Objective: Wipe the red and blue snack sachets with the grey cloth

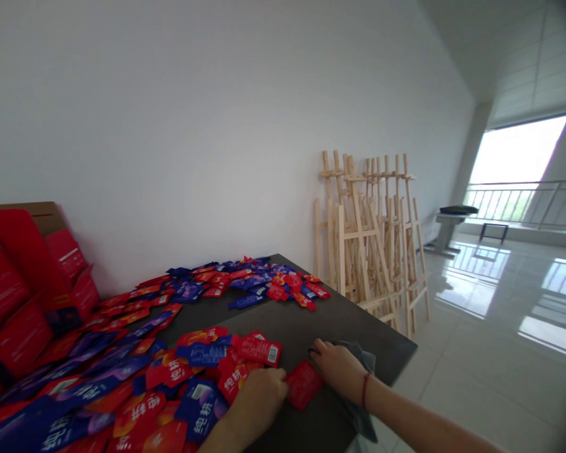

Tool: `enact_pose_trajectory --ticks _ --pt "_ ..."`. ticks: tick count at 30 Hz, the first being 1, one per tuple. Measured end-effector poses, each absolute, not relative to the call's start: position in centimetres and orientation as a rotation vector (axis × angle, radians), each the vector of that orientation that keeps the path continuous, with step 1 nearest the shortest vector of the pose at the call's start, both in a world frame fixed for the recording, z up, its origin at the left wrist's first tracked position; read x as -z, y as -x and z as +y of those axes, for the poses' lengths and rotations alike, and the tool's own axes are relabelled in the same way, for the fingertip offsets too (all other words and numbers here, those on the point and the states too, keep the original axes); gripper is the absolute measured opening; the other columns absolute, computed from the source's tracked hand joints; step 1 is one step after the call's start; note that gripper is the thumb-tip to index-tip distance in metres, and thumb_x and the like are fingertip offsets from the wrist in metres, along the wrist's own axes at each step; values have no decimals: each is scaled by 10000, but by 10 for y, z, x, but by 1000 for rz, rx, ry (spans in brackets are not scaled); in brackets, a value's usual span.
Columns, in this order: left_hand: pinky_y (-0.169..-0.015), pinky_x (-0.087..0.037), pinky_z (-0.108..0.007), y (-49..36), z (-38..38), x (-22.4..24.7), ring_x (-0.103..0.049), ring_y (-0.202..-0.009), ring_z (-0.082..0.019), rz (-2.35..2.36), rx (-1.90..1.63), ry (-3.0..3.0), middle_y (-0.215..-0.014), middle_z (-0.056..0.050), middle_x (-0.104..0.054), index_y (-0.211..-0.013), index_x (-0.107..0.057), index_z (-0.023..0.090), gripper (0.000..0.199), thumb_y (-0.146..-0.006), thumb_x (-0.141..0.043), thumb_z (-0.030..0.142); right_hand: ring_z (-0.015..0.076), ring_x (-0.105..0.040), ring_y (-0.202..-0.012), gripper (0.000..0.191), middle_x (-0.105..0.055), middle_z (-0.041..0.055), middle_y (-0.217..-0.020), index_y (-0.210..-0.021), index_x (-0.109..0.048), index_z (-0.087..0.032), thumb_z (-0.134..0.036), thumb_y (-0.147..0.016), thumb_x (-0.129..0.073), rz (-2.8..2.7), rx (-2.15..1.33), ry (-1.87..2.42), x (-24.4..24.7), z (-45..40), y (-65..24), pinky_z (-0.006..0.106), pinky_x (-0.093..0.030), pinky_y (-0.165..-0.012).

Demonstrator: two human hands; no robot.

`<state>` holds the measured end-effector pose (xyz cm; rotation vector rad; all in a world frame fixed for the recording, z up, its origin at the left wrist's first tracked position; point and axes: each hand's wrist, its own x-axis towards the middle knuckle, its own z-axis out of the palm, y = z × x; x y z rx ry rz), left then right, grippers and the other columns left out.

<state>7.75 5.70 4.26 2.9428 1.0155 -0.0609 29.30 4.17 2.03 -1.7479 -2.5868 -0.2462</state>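
Packets in red and blue [136, 384] covered the left part of the dark desk [353, 324] in a thick heap, and a second group of packets [251, 281] lay along its far end. One single red packet [304, 384] was on the bare surface, between the two hands of the person. The left hand [263, 396] had its fingers bent at the left edge of this packet, beside the heap; whether its grip was pinching the packet or only touching it, I could not tell. The right hand [337, 365], with a red cord [365, 390] on the wrist, was at the other side, its grip closed upon a grey-green cloth [365, 425], which hung partly beyond the desk edge. Red boxes [14, 251] stood at the far left, and wooden easels [358, 233] stood behind the desk, on the right.
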Motion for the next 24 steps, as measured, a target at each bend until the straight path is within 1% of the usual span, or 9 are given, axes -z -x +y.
enact_pose_trajectory --ticks 3,5,9,13,16,19,21,24 --pt "-647 -455 -298 -76 53 -46 -626 -785 -224 987 6 -2941 -854 -86 -657 -781 -660 156 223 -868 -459 119 196 -617 -839 242 -601 108 -1024 -967 -654 -160 -86 -833 -466 -2525 231 1862 -21 57 -315 276 -477 -672" --pt "-683 -450 -288 -70 55 -55 -612 -826 -208 1007 -118 -2901 -882 -58 -654 -800 -655 175 194 -863 -481 118 196 -630 -801 230 -606 109 -1017 -947 -660 -157 -88 -814 -486 -2477 220 1922 -20 67 -324 278 -482 -653" --pt "-747 -434 -268 -51 73 -94 -581 -878 -172 1134 -352 -2894 -918 -25 -634 -875 -643 198 194 -889 -470 111 204 -637 -793 217 -607 114 -1025 -946 -660 -158 -108 -813 -497 -2399 199 1955 -17 80 -325 290 -490 -664" --pt "-797 -436 -306 -24 104 -133 -577 -901 -194 1174 -374 -3152 -939 -51 -640 -911 -636 176 232 -929 -411 123 208 -629 -863 254 -603 109 -1040 -978 -652 -165 -89 -808 -480 -2334 177 1923 -12 81 -321 290 -486 -723" --pt "-905 -427 -340 -5 128 -140 -588 -1010 -214 1146 -439 -3218 -1084 -81 -656 -1022 -633 167 251 -921 -410 112 177 -617 -897 300 -601 76 -1041 -1027 -640 -193 -82 -816 -457 -2275 145 1886 -8 77 -322 262 -467 -772" --pt "-965 -418 -333 8 149 -130 -589 -1088 -209 1218 -611 -3103 -1207 -88 -631 -1150 -595 172 293 -937 -394 170 164 -609 -890 321 -596 51 -1027 -1060 -631 -208 -98 -824 -444 -2162 73 1822 -4 74 -326 251 -452 -779" --pt "-946 -437 -307 14 156 -120 -609 -1063 -196 1214 -563 -3034 -1190 -73 -646 -1147 -597 185 306 -936 -375 186 167 -604 -887 322 -596 46 -1010 -1054 -635 -207 -102 -819 -441 -2106 27 1780 -2 74 -327 253 -442 -784" --pt "-899 -451 -271 19 156 -105 -641 -962 -174 1010 -201 -3011 -1033 -12 -701 -990 -653 230 287 -866 -418 123 171 -598 -886 329 -598 45 -999 -1045 -639 -206 -102 -809 -435 -2077 -7 1767 -1 73 -327 256 -432 -785"
